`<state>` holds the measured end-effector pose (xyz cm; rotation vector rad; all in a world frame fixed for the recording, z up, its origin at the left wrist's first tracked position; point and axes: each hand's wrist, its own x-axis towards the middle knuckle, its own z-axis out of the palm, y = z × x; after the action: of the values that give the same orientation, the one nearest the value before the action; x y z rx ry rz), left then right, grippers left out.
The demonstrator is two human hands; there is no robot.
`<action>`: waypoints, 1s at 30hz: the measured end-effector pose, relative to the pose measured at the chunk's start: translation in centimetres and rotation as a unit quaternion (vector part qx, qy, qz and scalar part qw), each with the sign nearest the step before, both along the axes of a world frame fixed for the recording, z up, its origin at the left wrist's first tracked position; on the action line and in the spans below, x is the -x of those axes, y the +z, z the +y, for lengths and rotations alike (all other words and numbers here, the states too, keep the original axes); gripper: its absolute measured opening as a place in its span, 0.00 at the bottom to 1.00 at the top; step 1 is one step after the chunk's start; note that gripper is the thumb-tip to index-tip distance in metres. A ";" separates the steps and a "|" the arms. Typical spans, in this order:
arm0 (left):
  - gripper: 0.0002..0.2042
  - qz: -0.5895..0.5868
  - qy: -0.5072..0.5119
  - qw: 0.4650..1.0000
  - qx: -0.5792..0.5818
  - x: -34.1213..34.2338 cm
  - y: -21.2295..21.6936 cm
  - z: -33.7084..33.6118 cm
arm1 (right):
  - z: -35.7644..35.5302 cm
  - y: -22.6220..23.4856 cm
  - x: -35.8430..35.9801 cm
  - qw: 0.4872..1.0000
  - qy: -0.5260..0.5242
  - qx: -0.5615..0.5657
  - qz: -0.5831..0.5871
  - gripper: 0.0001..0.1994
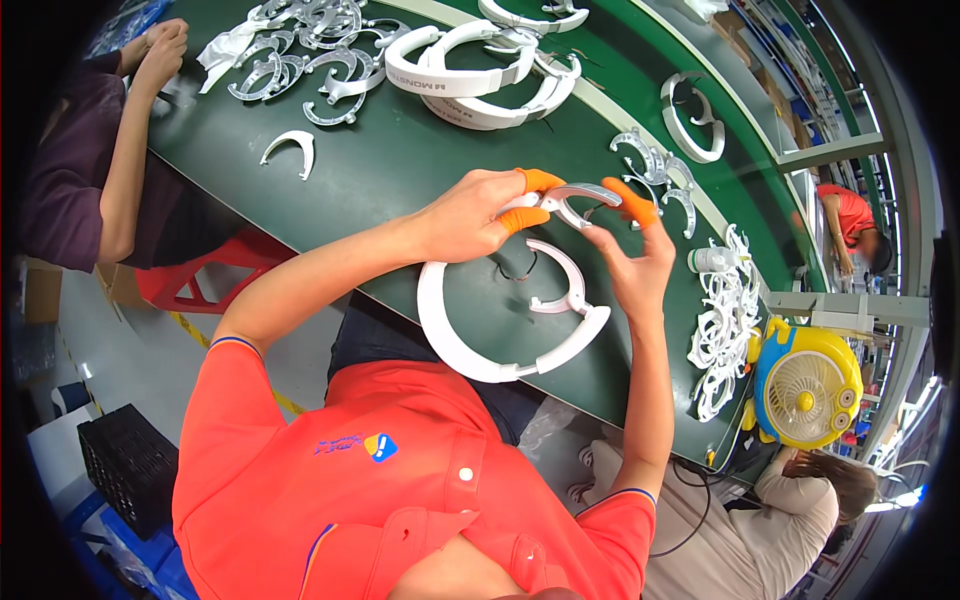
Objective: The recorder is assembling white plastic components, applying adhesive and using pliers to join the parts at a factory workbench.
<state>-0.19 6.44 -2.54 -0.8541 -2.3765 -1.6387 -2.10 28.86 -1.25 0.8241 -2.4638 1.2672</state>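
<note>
both hands meet at frame centre over the green table (400,170): left hand (470,215) pinches 1 end of a thin silver curved strip (575,195) between thumb and fingers capped with orange finger cots (540,180), right hand (635,255) grips the other end with its capped thumb, remaining fingers spread loose. the strip is held in the air just above a big white c-shaped band (470,350) lying on the table below centre, with a smaller white curved insert (565,290) and a thin dark wire inside its curve. to do it well, likely keep both pinches on the tips only, line the strip's curve up with the band and avoid bending it. no real bins in view; loose piles sit bare on the table: silver strips (300,60) upper left, finished white bands (470,70) top centre, white plastic pieces (725,320) at right beside a yellow fan (805,385).
</note>
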 end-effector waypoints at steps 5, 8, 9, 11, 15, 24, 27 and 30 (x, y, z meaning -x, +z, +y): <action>0.18 -0.025 -0.009 1.000 0.011 -0.1 0.2 0.4 | -1.3 1.6 0.0 0.996 0.002 0.028 0.082 0.17; 0.18 0.006 -0.006 1.000 0.017 -0.1 -0.2 0.4 | -1.7 1.9 -0.1 0.996 0.021 0.042 0.081 0.09; 0.17 -0.008 -0.009 1.000 0.018 -0.2 -0.3 0.5 | -1.5 1.6 -0.2 0.996 0.025 0.044 0.071 0.09; 0.17 -0.019 -0.011 1.000 0.019 -0.3 -0.4 0.6 | -1.2 1.4 -0.5 0.997 0.030 0.046 0.063 0.09; 0.18 -0.020 -0.006 0.999 0.042 -0.6 -0.3 0.7 | -1.4 1.1 -0.3 0.997 0.032 0.077 0.007 0.08; 0.10 0.010 -0.003 0.992 0.128 -0.7 -0.3 1.3 | -2.0 0.5 -0.4 0.997 0.030 0.030 0.068 0.04; 0.11 -0.002 -0.005 0.993 0.115 0.0 0.3 1.8 | -0.7 0.8 0.0 0.999 0.007 0.021 0.030 0.11; 0.16 -0.069 0.019 0.997 0.033 3.3 1.7 2.6 | 3.1 1.6 0.2 0.995 -0.071 0.071 0.000 0.24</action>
<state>-3.49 9.03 -0.80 -0.7244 -2.5352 -1.6646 -2.31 31.99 0.31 0.6006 -2.3535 1.3705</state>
